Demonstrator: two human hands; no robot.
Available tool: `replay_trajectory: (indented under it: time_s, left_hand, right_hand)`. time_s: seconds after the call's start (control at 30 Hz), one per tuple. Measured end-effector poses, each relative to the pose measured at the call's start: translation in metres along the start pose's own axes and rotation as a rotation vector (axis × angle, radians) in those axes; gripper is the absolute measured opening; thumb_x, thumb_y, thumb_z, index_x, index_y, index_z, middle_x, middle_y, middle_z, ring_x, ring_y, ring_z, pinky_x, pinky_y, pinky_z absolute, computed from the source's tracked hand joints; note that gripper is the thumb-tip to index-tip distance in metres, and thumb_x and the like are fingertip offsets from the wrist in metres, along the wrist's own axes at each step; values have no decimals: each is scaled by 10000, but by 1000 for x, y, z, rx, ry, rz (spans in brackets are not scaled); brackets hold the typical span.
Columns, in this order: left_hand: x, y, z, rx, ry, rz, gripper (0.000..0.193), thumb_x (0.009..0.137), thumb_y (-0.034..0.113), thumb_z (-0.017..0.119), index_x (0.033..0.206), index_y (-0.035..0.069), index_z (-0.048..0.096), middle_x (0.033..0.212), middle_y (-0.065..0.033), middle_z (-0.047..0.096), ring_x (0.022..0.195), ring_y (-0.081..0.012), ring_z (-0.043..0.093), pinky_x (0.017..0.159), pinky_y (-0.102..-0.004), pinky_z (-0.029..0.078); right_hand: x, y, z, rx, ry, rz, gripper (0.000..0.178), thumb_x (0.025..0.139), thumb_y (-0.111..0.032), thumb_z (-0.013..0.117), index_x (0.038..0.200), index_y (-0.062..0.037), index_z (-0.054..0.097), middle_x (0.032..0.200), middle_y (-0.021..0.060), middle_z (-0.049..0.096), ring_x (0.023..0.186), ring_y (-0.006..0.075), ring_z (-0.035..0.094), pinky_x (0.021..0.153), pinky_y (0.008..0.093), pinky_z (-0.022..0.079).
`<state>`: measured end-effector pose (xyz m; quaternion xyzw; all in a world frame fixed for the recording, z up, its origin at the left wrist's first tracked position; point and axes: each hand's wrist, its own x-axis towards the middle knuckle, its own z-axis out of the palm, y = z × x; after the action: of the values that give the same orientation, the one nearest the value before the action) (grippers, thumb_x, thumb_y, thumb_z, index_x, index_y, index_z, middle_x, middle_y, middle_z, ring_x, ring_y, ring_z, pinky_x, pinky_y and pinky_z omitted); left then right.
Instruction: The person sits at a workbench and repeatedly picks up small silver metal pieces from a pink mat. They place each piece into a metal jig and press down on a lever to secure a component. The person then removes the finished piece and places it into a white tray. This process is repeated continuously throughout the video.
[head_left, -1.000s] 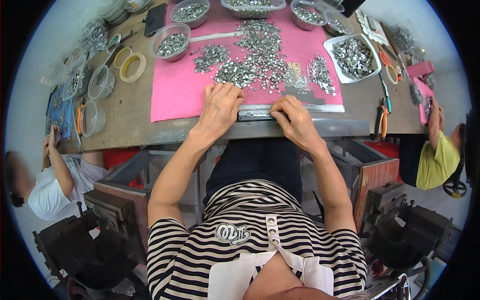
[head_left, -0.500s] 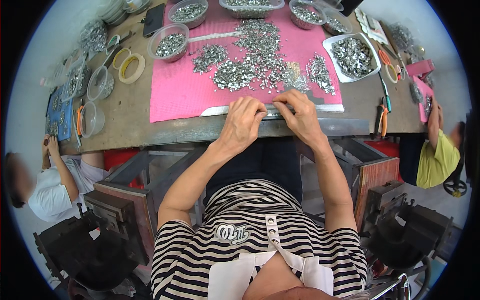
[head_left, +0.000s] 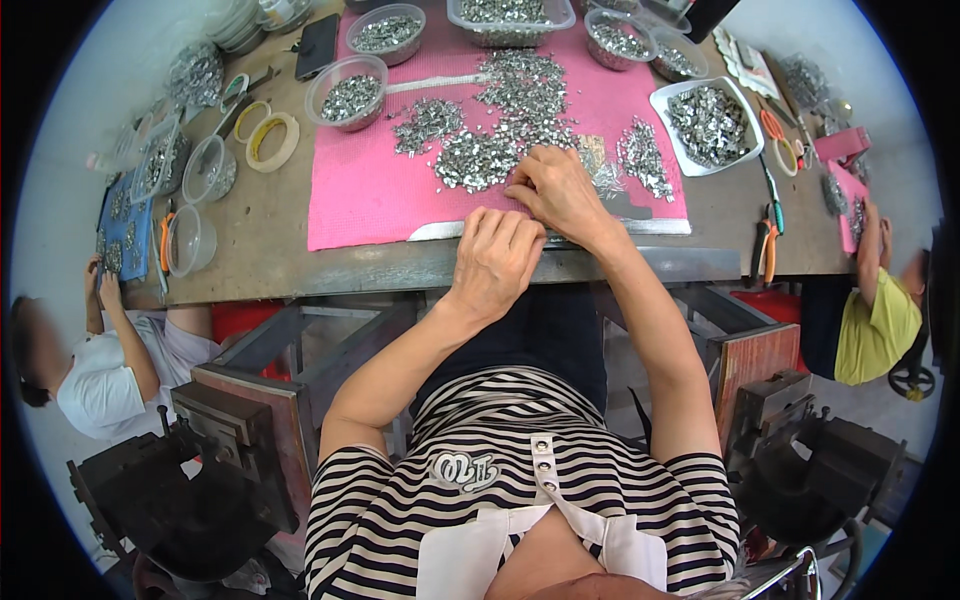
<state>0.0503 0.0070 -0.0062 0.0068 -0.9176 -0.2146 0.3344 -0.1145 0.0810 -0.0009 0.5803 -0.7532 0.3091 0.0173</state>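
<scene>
My left hand rests at the front edge of the pink mat, over the metal strip along the bench edge. Its fingers are curled together and hide whatever they hold. Further forward, my right hand reaches over the mat. Its thumb and fingertips pinch downward beside the pile of small silvery metal pieces; anything between them is too small to make out. Beyond this lie a larger spread of pieces, a small heap on the left and another heap on the right.
A white square dish of metal pieces stands at right, round plastic tubs around the mat. Tape rolls and clear cups sit left, orange-handled pliers right. Co-workers in a white shirt and yellow shirt sit either side.
My right hand has moved away from the bench edge, forward and slightly left to the pile. The left hand has shifted slightly back toward me, with its fingers curled.
</scene>
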Motion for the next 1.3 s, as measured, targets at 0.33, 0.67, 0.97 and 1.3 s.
replay_trajectory:
  time_s: [0.33, 0.67, 0.97, 1.3]
  left_hand:
    - [-7, -10, 3, -134, 46, 5, 179, 823, 60, 797, 972, 42, 701, 963, -84, 684, 903, -282, 644, 892, -443, 470]
    - [-19, -12, 7, -228, 60, -50, 352, 835, 101, 839, 1149, 29, 696, 1100, -106, 730, 1003, -319, 693, 1017, -503, 497]
    - [-23, -11, 11, -250, 74, -90, 383, 835, 66, 839, 1169, 17, 659, 1085, -114, 721, 1009, -332, 701, 1077, -538, 488]
    - [-23, -23, 1, -218, 112, -84, 248, 851, 73, 822, 1024, 40, 647, 980, -92, 700, 972, -311, 670, 1038, -520, 487]
  right_hand:
    - [-37, -15, -32, 213, 24, 144, 103, 919, -117, 724, 922, -28, 672, 876, 111, 645, 882, 299, 625, 808, 424, 436]
    - [-80, -28, -28, 195, 109, 109, 90, 897, -11, 728, 941, 0, 650, 970, 119, 650, 901, 308, 619, 817, 415, 475]
    - [-77, -32, -34, 76, 86, 39, 103, 875, -48, 762, 936, -38, 680, 946, 92, 657, 889, 287, 616, 821, 405, 448]
    - [-3, -17, 13, -113, 105, 50, 133, 867, -160, 787, 880, -59, 701, 857, 81, 661, 857, 290, 627, 826, 434, 410]
